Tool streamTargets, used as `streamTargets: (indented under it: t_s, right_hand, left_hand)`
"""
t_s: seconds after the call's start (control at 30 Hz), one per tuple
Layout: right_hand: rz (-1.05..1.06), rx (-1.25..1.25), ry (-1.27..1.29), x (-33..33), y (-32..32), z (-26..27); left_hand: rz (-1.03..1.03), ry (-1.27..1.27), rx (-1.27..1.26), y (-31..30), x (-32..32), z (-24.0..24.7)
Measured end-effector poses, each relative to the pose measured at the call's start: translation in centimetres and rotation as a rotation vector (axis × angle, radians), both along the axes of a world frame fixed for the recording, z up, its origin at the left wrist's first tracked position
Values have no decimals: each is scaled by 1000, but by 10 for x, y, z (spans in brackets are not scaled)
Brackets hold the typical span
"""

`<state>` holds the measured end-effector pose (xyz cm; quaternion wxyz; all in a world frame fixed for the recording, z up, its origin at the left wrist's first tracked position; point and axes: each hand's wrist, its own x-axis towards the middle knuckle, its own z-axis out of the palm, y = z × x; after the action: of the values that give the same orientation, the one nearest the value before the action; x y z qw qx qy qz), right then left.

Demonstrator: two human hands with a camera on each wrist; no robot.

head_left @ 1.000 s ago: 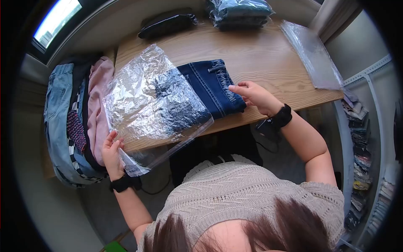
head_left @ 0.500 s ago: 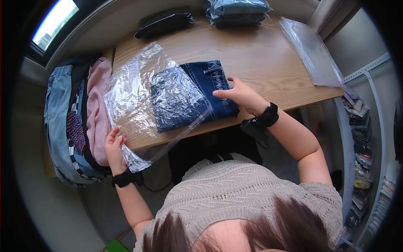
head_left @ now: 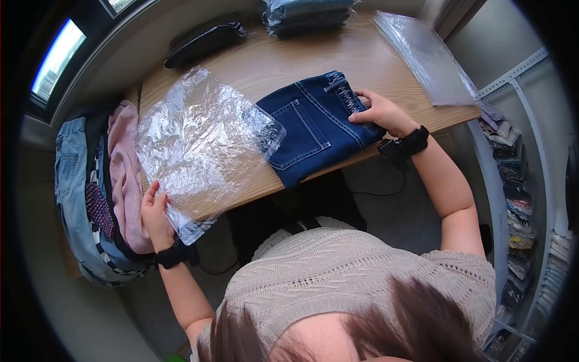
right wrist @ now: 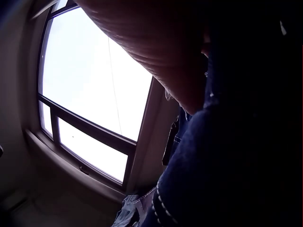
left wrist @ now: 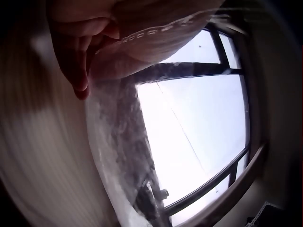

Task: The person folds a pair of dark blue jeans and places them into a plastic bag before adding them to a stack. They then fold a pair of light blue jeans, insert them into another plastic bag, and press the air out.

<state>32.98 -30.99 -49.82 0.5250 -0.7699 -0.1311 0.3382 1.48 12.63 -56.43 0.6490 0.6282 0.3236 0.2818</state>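
Note:
A folded pair of dark blue jeans [head_left: 307, 130] with white stitching lies near the table's front edge in the head view. My right hand [head_left: 389, 114] grips its waistband, thumb on top and fingers at the far side. In the right wrist view, dark denim [right wrist: 189, 165] fills the lower right beside that hand. To the left is a crinkled clear plastic bag [head_left: 199, 133], its right edge overlapping the end of the jeans. My left hand [head_left: 158, 220] pinches the bag's near left corner, which hangs past the table edge. Plastic film [left wrist: 111, 127] trails from those fingers in the left wrist view.
Piled clothes, with a pink garment [head_left: 123, 175] and light blue jeans [head_left: 72, 163], stand left of the table [head_left: 356, 60]. Along the back are a dark wrapped bundle [head_left: 205, 43] and bagged garments [head_left: 307, 15]. Flat clear bags [head_left: 428, 57] lie at the right corner.
The jeans went further under the plastic, then came out to the right with my right hand, which now grips the waistband. My left hand stays at the bag's corner. The head view has shifted.

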Motion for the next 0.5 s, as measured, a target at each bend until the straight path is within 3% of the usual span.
streamTargets:
  t_s: [0.13,0.2,0.27,0.33,0.43,0.47,0.5]
  right_hand:
    - [-86,36,-83,36,-78,1]
    - [-479,29,-346,29,-103,-2]
    - [-853,265,-393,6,-125,-17]
    - [-1040,408,-236,-44,-115,-28]
    - [-1009,550,197,-98,-89,-47]
    - [-1013,604,302,-108,-78,-51]
    - [-1009,600,240,-113,-69,-54]
  left_hand:
    - [-31,-33,-62,4,19,-9]
    - [-69,-20,-67,3,25,-10]
    - [-66,4,-55,-3,27,-10]
    - [-77,9,-83,-6,27,-9]
    - [-158,157,-52,-7,23,-1]
    - [-141,120,130,-5,22,-2]
    - [-124,82,312,-3,21,-1]
